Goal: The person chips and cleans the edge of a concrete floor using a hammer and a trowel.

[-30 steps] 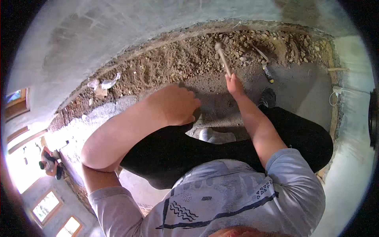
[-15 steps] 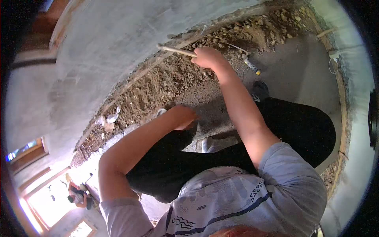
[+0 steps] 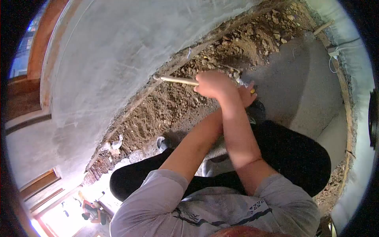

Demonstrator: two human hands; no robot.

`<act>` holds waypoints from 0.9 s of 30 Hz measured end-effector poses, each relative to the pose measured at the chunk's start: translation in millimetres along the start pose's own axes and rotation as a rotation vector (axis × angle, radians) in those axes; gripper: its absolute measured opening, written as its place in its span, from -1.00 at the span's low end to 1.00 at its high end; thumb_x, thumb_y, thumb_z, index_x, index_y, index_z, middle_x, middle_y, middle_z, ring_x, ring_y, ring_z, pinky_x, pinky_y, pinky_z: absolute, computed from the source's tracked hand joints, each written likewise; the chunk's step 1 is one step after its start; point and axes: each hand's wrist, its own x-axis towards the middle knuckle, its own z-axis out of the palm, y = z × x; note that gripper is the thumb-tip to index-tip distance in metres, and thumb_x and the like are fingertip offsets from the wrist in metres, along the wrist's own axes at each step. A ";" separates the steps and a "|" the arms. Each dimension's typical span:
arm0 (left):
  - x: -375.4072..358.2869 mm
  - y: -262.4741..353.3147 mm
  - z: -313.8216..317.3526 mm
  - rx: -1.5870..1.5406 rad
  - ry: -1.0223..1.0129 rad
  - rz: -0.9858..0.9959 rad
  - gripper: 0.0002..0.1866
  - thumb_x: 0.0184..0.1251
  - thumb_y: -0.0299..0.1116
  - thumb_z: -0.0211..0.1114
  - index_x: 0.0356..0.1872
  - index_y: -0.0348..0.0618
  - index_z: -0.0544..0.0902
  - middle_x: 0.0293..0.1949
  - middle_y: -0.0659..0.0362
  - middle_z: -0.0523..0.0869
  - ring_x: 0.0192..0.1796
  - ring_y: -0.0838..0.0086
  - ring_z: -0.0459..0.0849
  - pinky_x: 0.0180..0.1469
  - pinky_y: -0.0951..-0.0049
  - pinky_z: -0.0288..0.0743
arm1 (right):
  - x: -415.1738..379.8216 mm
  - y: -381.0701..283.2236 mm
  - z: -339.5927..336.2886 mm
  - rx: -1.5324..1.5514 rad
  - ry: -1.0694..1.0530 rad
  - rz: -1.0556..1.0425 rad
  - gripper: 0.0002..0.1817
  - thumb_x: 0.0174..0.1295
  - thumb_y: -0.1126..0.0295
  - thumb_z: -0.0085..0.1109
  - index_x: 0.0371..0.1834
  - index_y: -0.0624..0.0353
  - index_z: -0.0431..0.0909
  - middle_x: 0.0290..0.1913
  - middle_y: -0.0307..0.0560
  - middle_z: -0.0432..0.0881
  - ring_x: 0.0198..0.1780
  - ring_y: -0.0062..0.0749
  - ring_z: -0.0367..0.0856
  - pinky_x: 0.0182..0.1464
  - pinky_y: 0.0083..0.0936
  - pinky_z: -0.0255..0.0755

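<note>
My right hand (image 3: 215, 83) is closed around a pale wooden stick (image 3: 179, 80), which points left with its far end close to the foot of the plastered wall (image 3: 118, 55). Beneath my right forearm passes my left arm, so the two are crossed. My left hand (image 3: 246, 96) is over a slim hand tool (image 3: 240, 81) with a whitish shaft and a yellow end. Its visible fingers are apart around the yellow end; whether they grip it is hard to see. Below both hands lies a strip of loose soil and stones (image 3: 158, 106).
Smooth grey floor (image 3: 292, 83) lies to the right, bordered by a wooden strip (image 3: 347, 110) and a white cable (image 3: 334, 63). White scraps (image 3: 114, 145) lie on the soil at left. Another person (image 3: 94, 213) is far off at lower left. My bent legs (image 3: 294, 152) frame the work area.
My left hand has swung from the lower left, under my right arm, to the yellow-ended tool. My right hand still holds the stick, now lower in view. The view has shifted.
</note>
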 end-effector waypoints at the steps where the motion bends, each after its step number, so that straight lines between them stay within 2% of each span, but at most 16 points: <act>1: 2.0 0.0 0.9 -0.002 -0.040 -0.008 -0.23 0.50 0.11 0.20 0.59 -0.01 0.24 0.01 -0.29 0.72 0.06 -0.18 0.74 0.09 -0.19 0.62 | 4.1 1.0 1.0 -0.001 0.014 -0.003 -0.66 0.43 0.11 0.24 0.05 0.12 0.71 -0.23 0.01 0.75 -0.18 -0.17 0.77 -0.03 -0.11 0.63; 3: 9.2 -10.6 4.4 0.036 0.015 -0.020 -0.25 0.53 0.12 0.16 0.59 -0.01 0.25 -0.03 -0.28 0.74 0.06 -0.16 0.75 0.08 -0.18 0.63 | 10.6 2.7 1.7 0.017 0.046 -0.010 -0.66 0.41 0.12 0.26 0.04 0.13 0.71 -0.18 0.03 0.77 -0.12 -0.11 0.79 0.03 -0.09 0.63; 6: 18.2 -32.3 3.6 0.025 -0.108 -0.078 -0.27 0.55 0.13 0.13 0.59 0.00 0.25 -0.05 -0.28 0.74 0.06 -0.13 0.76 0.09 -0.17 0.64 | 26.3 3.1 2.0 0.077 -0.072 -0.069 -0.65 0.33 0.13 0.32 0.00 0.15 0.73 -0.11 0.05 0.79 -0.01 -0.01 0.78 0.08 -0.07 0.63; 12: 34.7 -32.3 -11.3 -0.048 -0.197 -0.165 -0.30 0.56 0.13 0.12 0.53 -0.06 0.30 -0.01 -0.25 0.73 0.08 -0.11 0.74 0.12 -0.11 0.64 | 42.8 7.2 13.3 0.061 -0.055 -0.143 -0.67 0.30 0.17 0.32 -0.01 0.14 0.75 -0.12 0.08 0.79 -0.05 0.00 0.79 0.05 -0.07 0.64; 14: 42.2 -34.4 -3.4 -0.131 -0.081 -0.168 -0.37 0.55 0.14 0.15 0.39 -0.12 0.38 -0.01 -0.23 0.71 0.09 -0.07 0.73 0.10 -0.07 0.63 | 49.3 9.4 19.2 0.033 -0.066 -0.151 -0.67 0.30 0.17 0.32 -0.01 0.14 0.75 -0.12 0.08 0.79 -0.05 -0.01 0.79 0.04 -0.08 0.65; 16: 43.4 -30.3 -8.0 -0.199 -0.119 -0.213 -0.41 0.52 0.09 0.20 0.32 -0.13 0.40 -0.02 -0.23 0.68 0.08 -0.07 0.73 0.09 -0.09 0.62 | 47.0 9.0 18.5 0.049 -0.072 -0.124 -0.69 0.16 0.42 0.22 -0.05 0.15 0.80 -0.12 0.09 0.81 -0.09 -0.04 0.82 -0.01 -0.05 0.70; 18: 44.0 -34.5 4.2 -0.265 -0.159 -0.257 -0.45 0.50 0.05 0.25 0.25 -0.14 0.42 -0.02 -0.22 0.66 0.06 -0.07 0.72 0.08 -0.10 0.61 | 51.8 14.1 25.2 0.061 -0.068 -0.117 -0.70 0.15 0.42 0.22 -0.07 0.16 0.80 -0.12 0.10 0.81 -0.09 -0.04 0.82 -0.02 -0.05 0.70; 20: 39.5 -51.3 30.0 -0.265 0.067 -0.252 -0.48 0.43 -0.06 0.33 0.22 -0.14 0.42 -0.02 -0.20 0.63 0.06 -0.05 0.70 0.07 -0.10 0.59 | 52.5 18.1 26.0 0.075 -0.064 -0.115 -0.71 0.15 0.42 0.23 -0.08 0.17 0.81 -0.12 0.11 0.81 -0.10 -0.04 0.83 -0.03 -0.06 0.70; 24: 20.6 -77.3 45.5 -0.409 0.098 -0.303 -0.48 0.37 -0.14 0.36 0.21 -0.14 0.40 -0.02 -0.18 0.59 0.09 0.01 0.68 0.11 -0.09 0.56 | 46.9 20.5 16.7 0.087 -0.093 -0.080 -0.70 0.14 0.41 0.23 -0.08 0.16 0.80 -0.13 0.10 0.81 -0.10 -0.04 0.83 -0.03 -0.08 0.70; 27: 2.6 -103.4 37.4 -0.384 0.092 -0.323 -0.50 0.42 -0.18 0.30 0.26 -0.16 0.40 0.07 -0.19 0.57 0.12 0.00 0.69 0.12 -0.06 0.60 | 45.1 21.3 14.7 0.077 -0.112 -0.053 -0.69 0.16 0.40 0.23 -0.05 0.15 0.80 -0.10 0.07 0.81 -0.08 -0.05 0.83 0.00 -0.09 0.70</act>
